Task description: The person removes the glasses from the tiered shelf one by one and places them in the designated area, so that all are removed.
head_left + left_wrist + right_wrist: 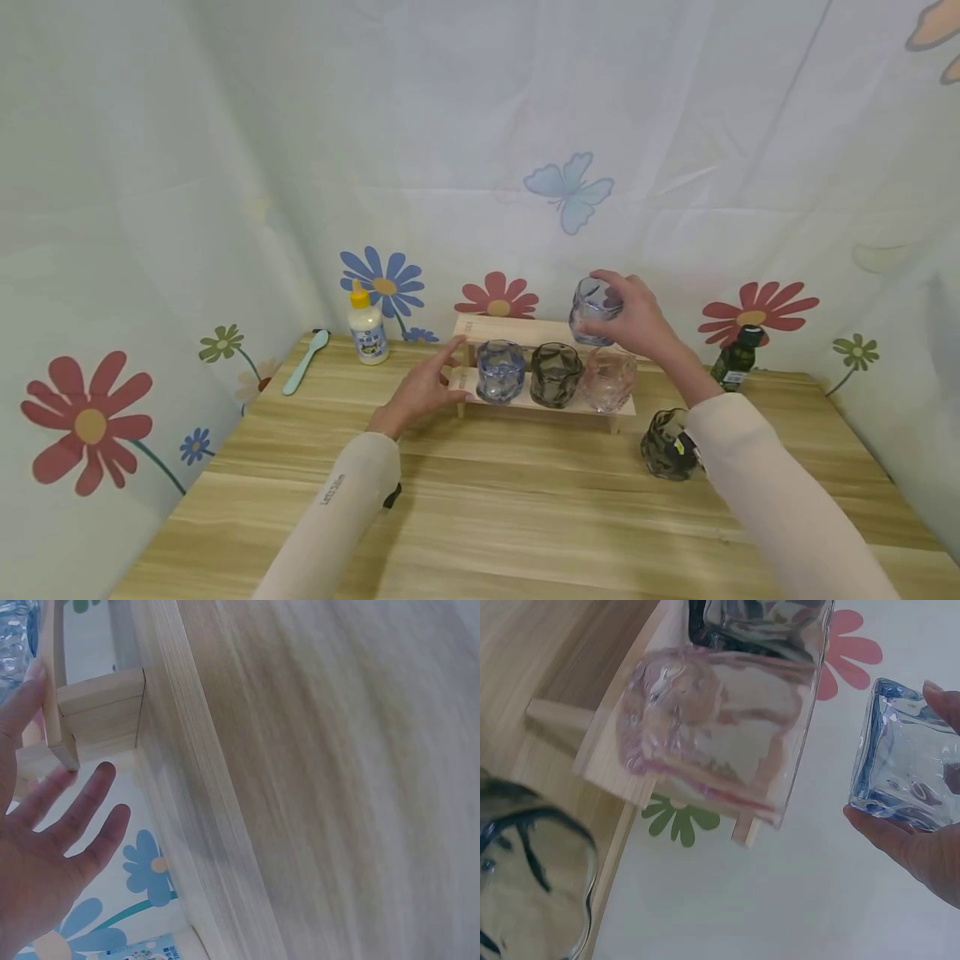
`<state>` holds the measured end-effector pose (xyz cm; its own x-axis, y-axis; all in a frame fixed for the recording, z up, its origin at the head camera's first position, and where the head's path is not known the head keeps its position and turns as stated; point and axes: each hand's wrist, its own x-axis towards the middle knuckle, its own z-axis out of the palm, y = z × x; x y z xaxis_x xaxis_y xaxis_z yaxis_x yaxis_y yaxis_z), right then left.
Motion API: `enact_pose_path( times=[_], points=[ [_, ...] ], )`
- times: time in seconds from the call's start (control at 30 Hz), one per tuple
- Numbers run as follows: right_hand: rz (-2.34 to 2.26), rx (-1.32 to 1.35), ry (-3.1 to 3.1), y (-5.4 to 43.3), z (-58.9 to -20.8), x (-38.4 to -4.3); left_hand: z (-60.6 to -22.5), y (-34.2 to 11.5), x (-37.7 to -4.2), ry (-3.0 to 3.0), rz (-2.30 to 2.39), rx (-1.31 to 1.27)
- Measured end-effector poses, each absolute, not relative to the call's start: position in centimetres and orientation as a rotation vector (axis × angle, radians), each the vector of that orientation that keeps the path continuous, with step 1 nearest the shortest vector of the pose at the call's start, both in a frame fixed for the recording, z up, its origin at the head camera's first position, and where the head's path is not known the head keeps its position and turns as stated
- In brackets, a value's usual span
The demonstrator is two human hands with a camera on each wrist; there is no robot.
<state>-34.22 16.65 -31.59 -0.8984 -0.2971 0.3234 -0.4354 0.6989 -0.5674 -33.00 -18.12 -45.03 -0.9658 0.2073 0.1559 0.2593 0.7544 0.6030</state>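
Observation:
A two-tier wooden rack point(540, 332) stands on the table. On its lower shelf sit a blue glass point(501, 373), a grey glass point(556, 375) and a pink glass point(609, 379). My left hand point(423, 387) is at the rack's left end, thumb by the lower shelf; in the left wrist view its other fingers point(90, 795) are spread and fairly straight. My right hand point(637, 312) grips a pale blue glass point(592, 308) between thumb and fingers, over the right part of the upper shelf. Whether that glass touches the shelf I cannot tell.
Right of the rack, a dark grey glass point(666, 446) stands on the table near the right sleeve, with a dark green bottle point(737, 360) behind. Leftward are a yellow-capped white bottle point(367, 329) and a mint spoon point(306, 362). A flowered curtain point(465, 167) hangs behind.

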Motion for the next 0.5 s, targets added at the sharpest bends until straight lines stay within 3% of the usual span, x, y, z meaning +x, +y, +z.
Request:
enact_pose_path(
  times=[0.5],
  points=[
    [0.898, 0.514, -2.668, 21.6, -32.1, -32.1, -45.1, -18.2, -33.1, -2.872, -1.002, -0.385]
  ],
)
